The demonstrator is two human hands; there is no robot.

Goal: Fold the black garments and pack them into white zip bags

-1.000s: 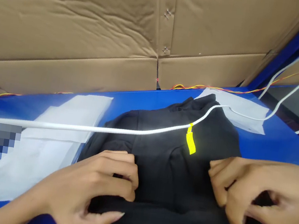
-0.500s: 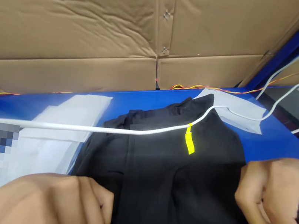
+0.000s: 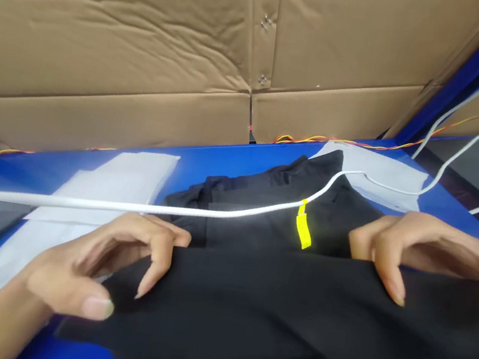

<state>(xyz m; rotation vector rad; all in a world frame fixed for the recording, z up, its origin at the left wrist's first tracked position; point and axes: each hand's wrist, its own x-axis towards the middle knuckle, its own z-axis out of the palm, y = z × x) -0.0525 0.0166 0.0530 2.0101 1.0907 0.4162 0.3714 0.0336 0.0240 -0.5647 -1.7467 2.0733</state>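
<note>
A single black garment lies across the blue bench. Its near layer is pulled up into a long fold that runs from left to right, and both hands have hold of it.

The left hand comes in low from the lower left, palm turned inward and fingers curled. Its grip is closed on the left end of the fold, with the thumb at the near side and the fingertips pressing the cloth from the far side. The right hand reaches in from the right edge with its knuckles up. Its fingers hook down over the top edge of the fold and the thumb meets them at the near side, so this grip is also clamped on the cloth. The fold stretches between the two grips, and the rest of the garment lies flat beyond them, toward the back of the bench.

One white cable crosses over the garment just behind the hands. It carries one yellow tag, which hangs between the two hands. More white cable loops at the far right.

Two pale sheets lie flat on the bench:
- One pale sheet is to the left of the garment.
- The other sheet is partly under the garment's far right corner.

A thin orange wire runs along the back edge of the bench, below the cardboard wall.
</note>
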